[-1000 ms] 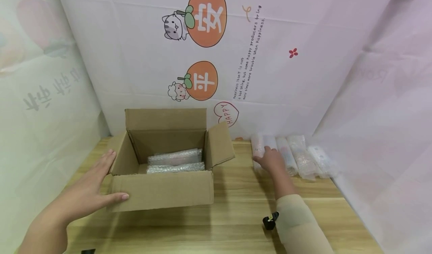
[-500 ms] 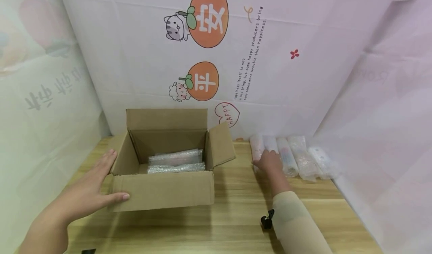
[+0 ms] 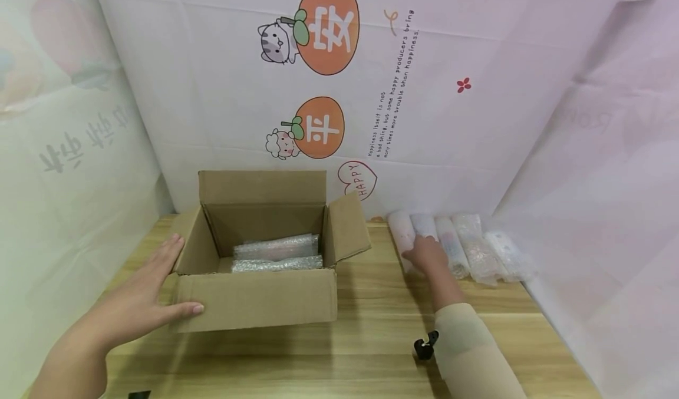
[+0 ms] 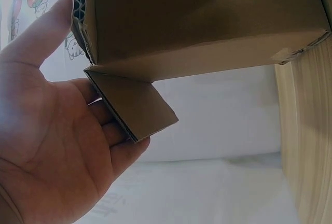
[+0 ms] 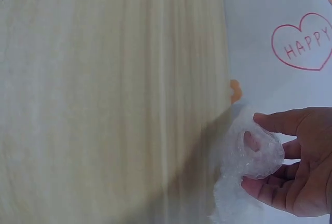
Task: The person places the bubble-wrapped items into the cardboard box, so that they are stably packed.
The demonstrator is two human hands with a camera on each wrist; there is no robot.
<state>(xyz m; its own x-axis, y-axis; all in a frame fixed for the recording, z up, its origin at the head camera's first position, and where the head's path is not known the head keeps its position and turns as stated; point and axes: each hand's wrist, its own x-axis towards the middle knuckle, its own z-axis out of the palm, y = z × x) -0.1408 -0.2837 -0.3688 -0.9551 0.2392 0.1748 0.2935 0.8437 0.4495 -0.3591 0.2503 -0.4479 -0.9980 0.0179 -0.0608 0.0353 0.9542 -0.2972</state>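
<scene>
Apparently one hand steadies, one grips — L hand (image 3: 132, 302) at box (image 3: 265, 225), R hand (image 3: 428, 254) on end roll (image 3: 400, 229)

R hand holds the end roll, leftmost of the row on the table (image 3: 382, 340), by the back sheet (image 3: 451, 122). R wrist view: thumb on one side of the wrap, bent fingers on the other, so the grip is narrow, only as wide as the roll. Prob. held across its width b/c bubble wrap is soft & a two-sided hold won't slip.

L hand is spread wide: thumb on the front flap (image 3: 257, 302), fingers behind the side flap (image 4: 137, 110). Likely there to stop a light box sliding & keep that flap out of the mouth; how hard it presses, can't tell. Flaps are all folded out, presumably for access. Inside, a rear pack (image 3: 276, 247) & front pack (image 3: 278, 264) lie side by side near the R wall — maybe parallel to save room.

Next roll (image 3: 423, 225) lies just R of the end roll, then a third roll (image 3: 452, 249), fourth roll (image 3: 472, 246) & fifth roll (image 3: 504, 251), roughly parallel, perhaps for easy reach.

Vs. half a sec ago (head view): end roll's far end leans further L, so it lies more aslant; R hand & forearm sit slightly further R. L hand, box & both packs: no visible chg.
</scene>
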